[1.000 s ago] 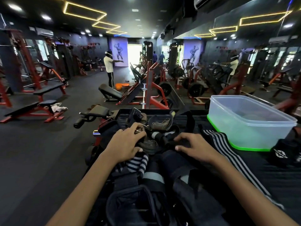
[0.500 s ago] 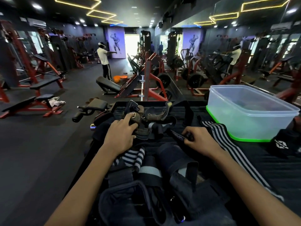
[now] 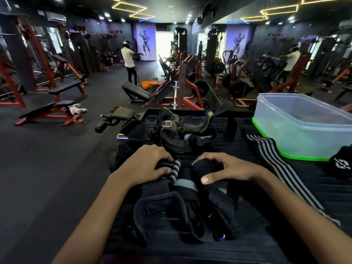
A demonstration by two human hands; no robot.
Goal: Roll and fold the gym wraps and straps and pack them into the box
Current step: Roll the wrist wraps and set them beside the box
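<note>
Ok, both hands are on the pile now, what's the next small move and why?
Probably lift the black strap that the right hand grips clear of the pile, so it can be rolled alone. The left hand rests on a striped wrap beside it, and the box looks empty so far.

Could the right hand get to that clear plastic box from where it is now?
Probably yes. The right hand grips a black wrap in the pile, and the clear box stands open on its side, with only the flat striped wrap lying between.
</note>
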